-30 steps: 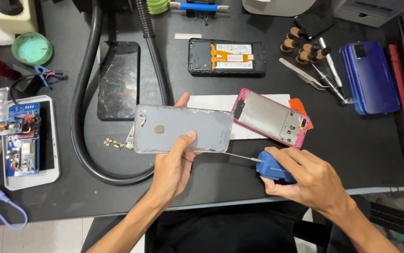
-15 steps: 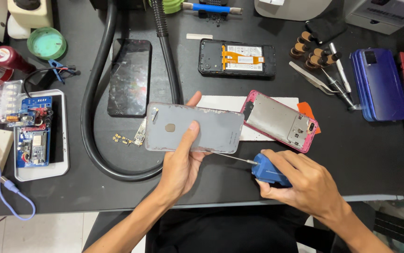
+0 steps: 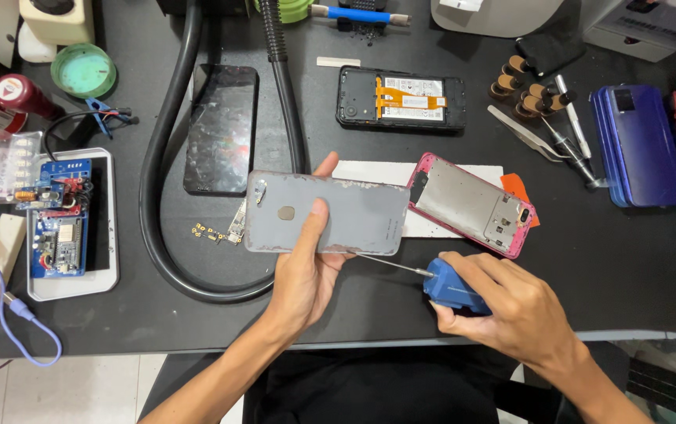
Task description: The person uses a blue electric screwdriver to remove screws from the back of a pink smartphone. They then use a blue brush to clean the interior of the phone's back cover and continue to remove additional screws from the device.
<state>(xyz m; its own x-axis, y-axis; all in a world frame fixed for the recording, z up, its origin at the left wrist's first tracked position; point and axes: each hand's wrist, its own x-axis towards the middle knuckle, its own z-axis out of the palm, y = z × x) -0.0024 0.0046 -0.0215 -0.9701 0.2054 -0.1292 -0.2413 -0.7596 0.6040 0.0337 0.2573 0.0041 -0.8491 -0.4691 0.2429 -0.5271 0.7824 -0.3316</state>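
Left hand [image 3: 306, 271] is gripping the grey phone back cover [image 3: 326, 213]; right hand [image 3: 510, 302] is clasping a blue-handled screwdriver [image 3: 451, 286], tip under its near edge. Slipping risks gouging the cover.

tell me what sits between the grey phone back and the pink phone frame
In the head view, a white paper strip lies under both the grey phone back and pink phone frame, bridging the narrow gap between them.

Left hand [image 3: 306, 271] with grey phone [image 3: 324, 213] shifted slightly right and down in view; screwdriver [image 3: 448, 286] tip still at phone's lower edge.
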